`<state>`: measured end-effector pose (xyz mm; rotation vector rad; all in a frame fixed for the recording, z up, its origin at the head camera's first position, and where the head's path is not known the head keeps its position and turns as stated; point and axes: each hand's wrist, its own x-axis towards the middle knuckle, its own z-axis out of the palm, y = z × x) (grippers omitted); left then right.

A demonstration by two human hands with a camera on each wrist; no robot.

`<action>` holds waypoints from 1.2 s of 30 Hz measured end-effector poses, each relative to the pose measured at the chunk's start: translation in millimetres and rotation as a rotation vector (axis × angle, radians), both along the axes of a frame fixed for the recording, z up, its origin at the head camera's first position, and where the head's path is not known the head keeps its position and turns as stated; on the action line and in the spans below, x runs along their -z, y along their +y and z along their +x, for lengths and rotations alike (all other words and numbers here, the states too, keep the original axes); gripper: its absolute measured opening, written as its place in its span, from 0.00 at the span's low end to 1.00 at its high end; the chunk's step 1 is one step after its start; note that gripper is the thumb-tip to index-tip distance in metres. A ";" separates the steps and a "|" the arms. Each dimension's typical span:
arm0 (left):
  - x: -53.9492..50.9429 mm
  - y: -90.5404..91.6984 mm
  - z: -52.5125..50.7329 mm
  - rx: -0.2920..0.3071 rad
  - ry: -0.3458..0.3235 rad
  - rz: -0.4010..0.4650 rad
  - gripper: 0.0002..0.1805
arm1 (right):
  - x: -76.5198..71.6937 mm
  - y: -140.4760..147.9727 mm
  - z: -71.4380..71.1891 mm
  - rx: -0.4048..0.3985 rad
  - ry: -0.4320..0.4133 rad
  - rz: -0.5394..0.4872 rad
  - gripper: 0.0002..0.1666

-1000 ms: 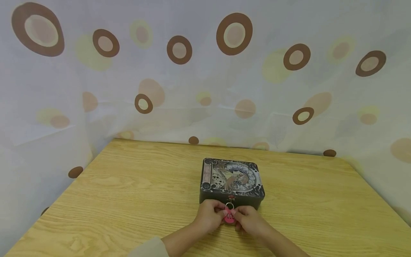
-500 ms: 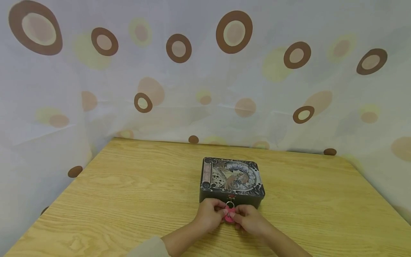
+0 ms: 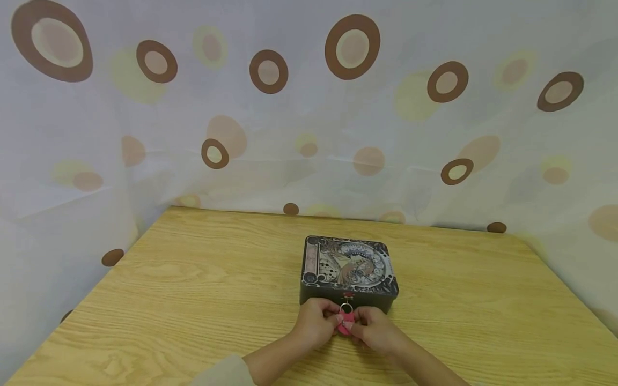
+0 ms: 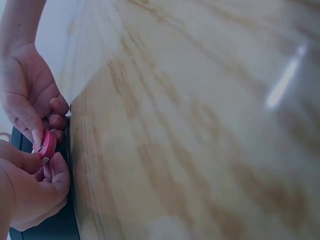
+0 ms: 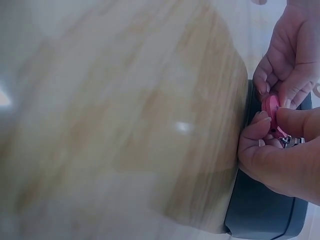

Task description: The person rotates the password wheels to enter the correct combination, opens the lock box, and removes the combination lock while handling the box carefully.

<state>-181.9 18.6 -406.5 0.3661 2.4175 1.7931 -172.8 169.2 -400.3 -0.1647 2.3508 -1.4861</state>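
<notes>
A pink combination padlock (image 3: 345,325) with a silver shackle hangs at the front clasp of a dark tin box (image 3: 348,266), whose lid carries an ornate picture. From the left, my left hand (image 3: 315,323) pinches the padlock between thumb and fingers. My right hand (image 3: 377,329) grips its other side, with the thumb over the dials on the front. Both wrist views show the padlock (image 4: 46,145) held between the two hands against the box's dark side (image 5: 265,205). Thumbs and fingers hide most of the dials.
The box stands on a light wooden table (image 3: 217,279). Behind and at both sides hangs a pale curtain (image 3: 289,123) with brown and yellow circles. The table's back edge meets the curtain.
My right thumb has moved inward and down across the padlock's dials, covering more of its front. The padlock has shifted slightly upward. The box stays in place, and both hands keep their hold.
</notes>
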 end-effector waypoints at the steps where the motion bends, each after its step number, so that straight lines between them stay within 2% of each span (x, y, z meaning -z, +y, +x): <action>1: 0.2 0.0 -0.2 0.000 -0.001 0.001 0.03 | -0.1 -0.2 0.0 0.000 0.002 -0.003 0.06; 5: 0.8 -0.1 -0.6 0.001 0.003 0.002 0.03 | 0.5 -0.1 -0.5 -0.013 0.047 0.008 0.07; 9: 1.7 -0.3 -0.9 0.001 0.005 0.004 0.03 | 1.2 0.8 -0.4 -0.044 0.136 0.041 0.08; 13: 3.1 -1.2 -1.9 0.006 -0.006 0.014 0.03 | 0.7 1.2 -1.3 -0.066 0.164 0.052 0.09; 22: 2.9 -2.9 -2.1 0.023 -0.034 0.037 0.04 | 0.4 2.4 -2.7 -0.001 0.022 -0.012 0.15; 36: 0.3 -3.1 -1.1 0.017 -0.017 0.021 0.04 | 0.9 -0.1 -1.9 -0.012 -0.012 -0.013 0.12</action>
